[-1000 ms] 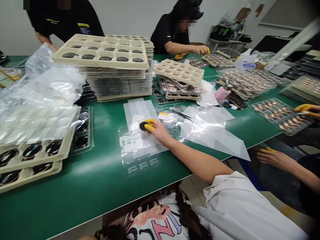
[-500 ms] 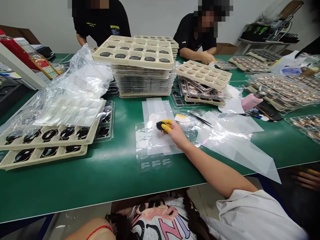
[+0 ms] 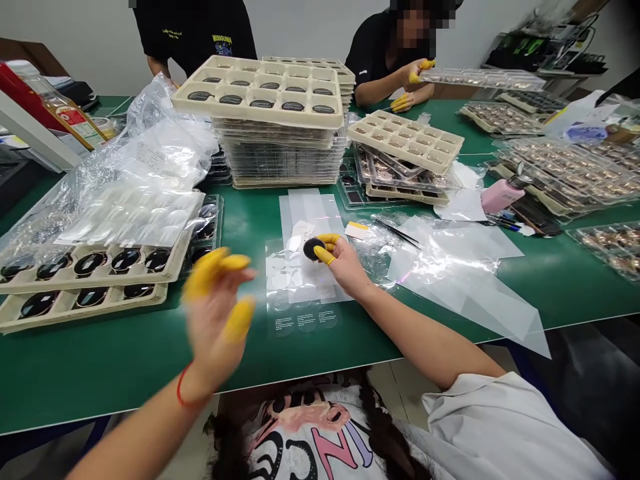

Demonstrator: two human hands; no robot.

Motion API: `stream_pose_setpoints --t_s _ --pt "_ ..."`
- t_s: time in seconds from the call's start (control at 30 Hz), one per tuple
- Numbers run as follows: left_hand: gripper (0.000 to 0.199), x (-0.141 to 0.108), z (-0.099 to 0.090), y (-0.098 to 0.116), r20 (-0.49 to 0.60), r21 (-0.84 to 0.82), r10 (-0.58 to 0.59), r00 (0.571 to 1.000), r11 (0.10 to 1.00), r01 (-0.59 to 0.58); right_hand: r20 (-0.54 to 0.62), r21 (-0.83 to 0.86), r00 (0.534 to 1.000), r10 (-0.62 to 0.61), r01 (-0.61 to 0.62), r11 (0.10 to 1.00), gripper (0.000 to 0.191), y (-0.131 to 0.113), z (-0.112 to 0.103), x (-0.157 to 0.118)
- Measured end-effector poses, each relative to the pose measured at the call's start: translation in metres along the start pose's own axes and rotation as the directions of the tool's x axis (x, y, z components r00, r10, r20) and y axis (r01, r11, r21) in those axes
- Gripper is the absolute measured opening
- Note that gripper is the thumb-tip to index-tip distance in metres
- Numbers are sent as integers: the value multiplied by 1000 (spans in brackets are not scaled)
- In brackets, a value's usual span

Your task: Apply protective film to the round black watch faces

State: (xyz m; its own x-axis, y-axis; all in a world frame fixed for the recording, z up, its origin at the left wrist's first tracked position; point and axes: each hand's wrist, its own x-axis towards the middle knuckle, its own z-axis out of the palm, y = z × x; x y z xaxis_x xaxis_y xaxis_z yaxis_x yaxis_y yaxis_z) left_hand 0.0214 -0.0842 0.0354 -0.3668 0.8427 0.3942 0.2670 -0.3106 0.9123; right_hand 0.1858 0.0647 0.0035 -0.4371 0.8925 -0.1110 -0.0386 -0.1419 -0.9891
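A round black disc (image 3: 315, 249) is pinched between the yellow-covered fingertips of my right hand (image 3: 343, 257), over clear and white film sheets (image 3: 305, 290) on the green table (image 3: 150, 360). My left hand (image 3: 217, 313) is raised above the table, left of the sheets, its fingers apart and blurred, with nothing visible in it. Yellow covers are on its fingertips too. Beyond it on the left, cream trays (image 3: 173, 267) hold black discs with shiny rims, partly covered by a stack of translucent sheets (image 3: 133, 217).
Tall tray stack (image 3: 280, 157) at the back centre; smaller pile (image 3: 407, 143) right of it. Tweezers (image 3: 397, 232), loose film (image 3: 470, 267) and a pink bottle (image 3: 505, 193) lie to the right. Across the table, a person holds a clear tray (image 3: 480, 79); another person stands at left.
My left hand has risen into view over the table. My right hand still holds the disc, now facing the camera more. The person across has lifted a clear tray. The view has shifted slightly.
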Motion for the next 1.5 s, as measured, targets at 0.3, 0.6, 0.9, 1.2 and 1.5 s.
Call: stream_pose_setpoints --t_s 0.3,0.6,0.9,1.2,1.5 --pt "78 27 41 -45 434 109 -351 830 935 338 178 -243 981 -72 115 963 26 4 14 -24" --pt "68 16 35 -43 317 240 -393 863 914 328 470 -666 646 -602 707 239 18 4 3 -25" --pt "69 33 12 -21 215 44 -544 811 835 548 -137 -990 967 -216 -127 60 28 -37 -69 37" --pt "59 31 12 -32 126 -5 -424 897 904 428 196 -961 972 -131 216 172 25 -7 30 85" --pt "53 34 10 -27 249 -42 -414 876 899 437 189 -751 903 -386 386 536 14 -53 -2 61"
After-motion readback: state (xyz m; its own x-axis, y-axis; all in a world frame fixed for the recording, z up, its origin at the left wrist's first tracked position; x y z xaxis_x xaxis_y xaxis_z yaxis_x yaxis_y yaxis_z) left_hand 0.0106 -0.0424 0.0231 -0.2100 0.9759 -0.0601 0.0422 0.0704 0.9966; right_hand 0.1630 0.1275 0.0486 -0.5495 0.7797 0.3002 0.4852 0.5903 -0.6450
